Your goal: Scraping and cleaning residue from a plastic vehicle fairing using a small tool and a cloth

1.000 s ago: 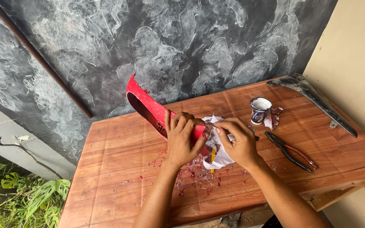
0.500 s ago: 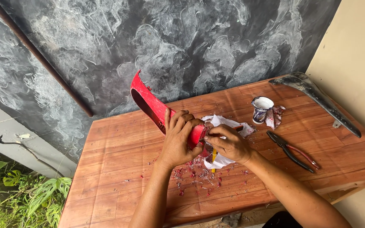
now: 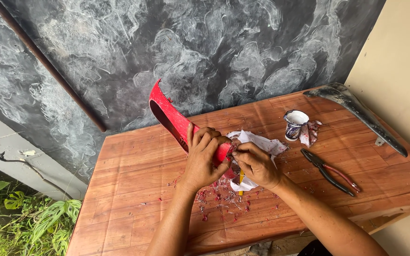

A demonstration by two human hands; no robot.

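With the right hand [image 3: 256, 163] drawn in closer, its fingers pinch a yellow-handled tool, while the left hand [image 3: 205, 154] grips the curved red plastic panel [image 3: 174, 121].

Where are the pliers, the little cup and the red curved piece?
pliers [image 3: 330, 171], head view, on the handles near the pivot.
little cup [image 3: 294, 127], head view, on its side wall.
red curved piece [image 3: 169, 114], head view, on its upper red face.

Two bare forearms reach into view from the bottom edge, with no sleeves, gloves, watch or bracelets visible on them. The left hand [image 3: 205, 159] and the right hand [image 3: 257, 163] are both bare, with no rings that can be made out. A small patch of dark clothing shows at the bottom edge beneath the right arm.
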